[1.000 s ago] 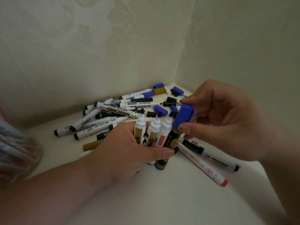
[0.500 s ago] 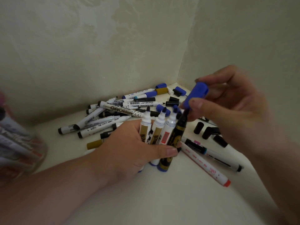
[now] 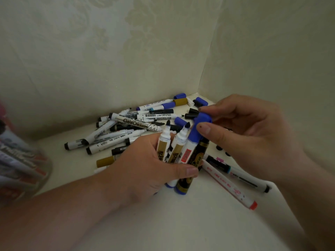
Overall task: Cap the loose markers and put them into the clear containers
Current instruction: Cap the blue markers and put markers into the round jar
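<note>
- Step in hand: capping. The right hand (image 3: 244,136) pinches a blue cap (image 3: 200,125) between thumb and forefinger. The cap sits over the tip of the red-label marker (image 3: 187,154); cannot tell if it is pushed fully home.
- The left hand (image 3: 143,167) grips a bundle of 4 markers upright, fingers curled round the barrels and thumb across the front. The butts are down on the table (image 3: 199,225).
- Bundle: 2 gold-label markers (image 3: 161,151) with bare dark tips, the red-label one, and a black-and-gold marker (image 3: 198,157) whose tip is hidden behind the cap and thumb.
- Next move, my read: press the cap straight down, then fetch caps for the 2 bare tips. Loose blue caps (image 3: 180,121) and black caps (image 3: 192,115) lie just behind the bundle, within easy reach.
- The clear container (image 3: 23,160) is at the far left edge, blurred, with markers in it, well apart from the bundle.
- The pile of markers (image 3: 116,136) lies along the back wall (image 3: 108,60). 2 more, including a pink-print marker (image 3: 230,185), lie under the right hand.
- Room: the back wall and side wall (image 3: 272,51) meet in a corner, closing off the back and right. Open table lies in front, so the leftward path to the container looks free apart from the pile's near end.
</note>
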### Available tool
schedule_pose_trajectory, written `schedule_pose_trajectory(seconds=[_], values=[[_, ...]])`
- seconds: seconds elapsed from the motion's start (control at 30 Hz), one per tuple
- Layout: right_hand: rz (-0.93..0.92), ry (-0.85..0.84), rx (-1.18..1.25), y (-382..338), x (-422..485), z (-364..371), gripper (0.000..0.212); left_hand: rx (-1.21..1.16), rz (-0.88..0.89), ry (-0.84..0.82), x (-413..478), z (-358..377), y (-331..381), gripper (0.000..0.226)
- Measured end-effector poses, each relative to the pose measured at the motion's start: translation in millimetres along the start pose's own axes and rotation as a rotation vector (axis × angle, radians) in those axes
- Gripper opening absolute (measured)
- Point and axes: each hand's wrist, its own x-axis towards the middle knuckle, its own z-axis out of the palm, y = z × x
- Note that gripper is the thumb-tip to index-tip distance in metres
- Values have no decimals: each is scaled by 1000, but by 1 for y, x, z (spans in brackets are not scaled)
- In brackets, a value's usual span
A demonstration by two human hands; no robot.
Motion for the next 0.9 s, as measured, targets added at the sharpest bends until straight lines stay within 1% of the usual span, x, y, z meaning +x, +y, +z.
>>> schedule_pose_trajectory(seconds=[0.23, 0.37, 0.43, 0.5, 0.7, 0.77, 0.83, 0.9], values=[[-126, 1, -158, 2, 0, -5, 11, 24, 19, 8, 1, -2, -6, 29], [-158, 5, -140, 1, 0, 1, 7, 10, 28, 41, -3, -1, -5, 18], [-171, -8, -130, 1, 0, 4, 5, -5, 29, 56, -6, 0, -4, 18], [-173, -19, -117, 0, 2, 5, 8, -16, 27, 57, -8, 0, -3, 18], [-199, -39, -168, 2, 1, 3, 10, 22, 26, 51, -6, -3, -5, 28], [-213, -48, -165, 1, 0, 0, 10, 62, 19, 25, -3, -4, -7, 32], [-161, -22, -69, -1, 1, -6, 17, 77, -2, -18, -2, -5, -7, 39], [-15, 133, 77, -1, 7, -18, 20, 88, -32, -35, -1, -5, -6, 38]])
